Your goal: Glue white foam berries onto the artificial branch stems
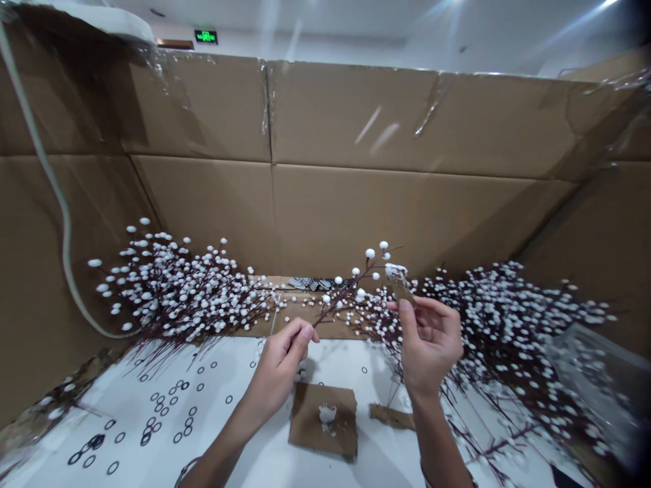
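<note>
My left hand [287,359] is closed around the stem of a white-berry branch [350,285], which slants up to the right with round white balls at its twig ends. In my right hand [430,339], a small strip of cardboard [401,283] is pinched between thumb and fingers. White paste coats the strip's upper tip, close beside the branch's berries; I cannot tell whether they touch. Below and between my hands, a square cardboard piece [305,427] lies on the white table [264,461] with a dab of white paste [328,413] on it.
A heap of white-berry branches [188,291] lies at the left, another heap [498,305] at the right. Several black rings [157,413] are scattered over the table's left side. A loose cardboard strip [391,416] lies near my right wrist. Tall cardboard walls [356,122] enclose the table.
</note>
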### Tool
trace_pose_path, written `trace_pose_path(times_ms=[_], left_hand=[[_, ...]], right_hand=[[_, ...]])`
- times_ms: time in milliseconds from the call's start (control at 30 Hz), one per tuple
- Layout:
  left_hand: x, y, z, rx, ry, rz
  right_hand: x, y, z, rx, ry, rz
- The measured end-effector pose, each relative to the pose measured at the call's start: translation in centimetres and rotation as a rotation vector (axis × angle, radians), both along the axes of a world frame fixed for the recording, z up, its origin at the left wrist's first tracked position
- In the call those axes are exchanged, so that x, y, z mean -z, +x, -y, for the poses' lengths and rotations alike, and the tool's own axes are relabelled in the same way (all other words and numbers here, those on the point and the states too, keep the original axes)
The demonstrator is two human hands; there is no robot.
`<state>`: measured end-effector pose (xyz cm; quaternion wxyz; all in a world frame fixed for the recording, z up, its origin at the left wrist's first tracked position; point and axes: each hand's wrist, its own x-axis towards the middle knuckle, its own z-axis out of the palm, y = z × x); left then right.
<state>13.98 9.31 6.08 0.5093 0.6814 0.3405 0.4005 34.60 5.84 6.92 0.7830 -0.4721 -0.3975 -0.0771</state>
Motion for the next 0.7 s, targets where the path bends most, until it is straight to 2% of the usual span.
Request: trace_pose_path(times_ms=[267, 700], left_hand=[[-0.25, -0.13, 0.2, -0.006, 0.01, -0.019], [-0.28, -0.34, 0.01, -0.024, 0.02, 0.009]], right_hand=[[0.12, 0.09, 0.03, -0.018, -0.005, 0.019], [-0.36, 0.73, -0.4, -0.107, 0.015, -0.12]])
